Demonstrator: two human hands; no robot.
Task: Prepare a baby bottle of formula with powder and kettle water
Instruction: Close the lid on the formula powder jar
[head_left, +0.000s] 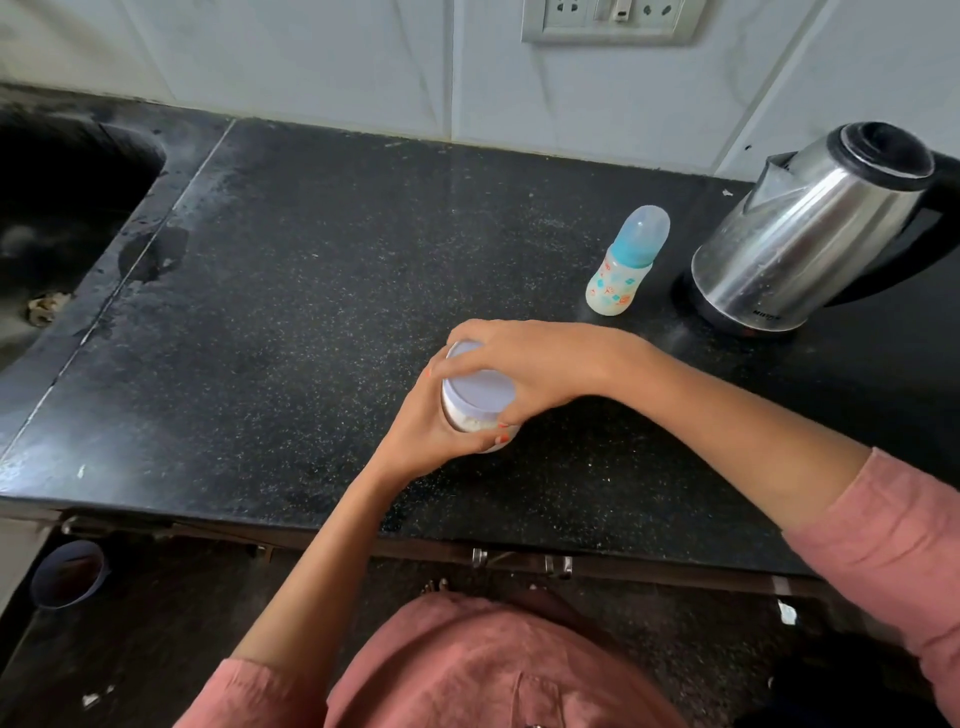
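Observation:
A small clear jar of white powder stands on the black counter (311, 291) near its front edge, and its pale lilac lid (480, 392) faces up. My left hand (431, 431) wraps around the jar's body from below left. My right hand (524, 364) lies over the lid, fingers curled round its rim. A baby bottle (626, 265) with a blue collar and a translucent cap stands upright behind my hands. To its right sits a steel electric kettle (810, 234) with a black lid and handle, on its base.
A dark sink (62, 208) is set into the counter at the far left. A wall socket (613, 18) is on the tiled wall behind. Below the counter edge, a dark round bin (70, 574) stands on the floor at left.

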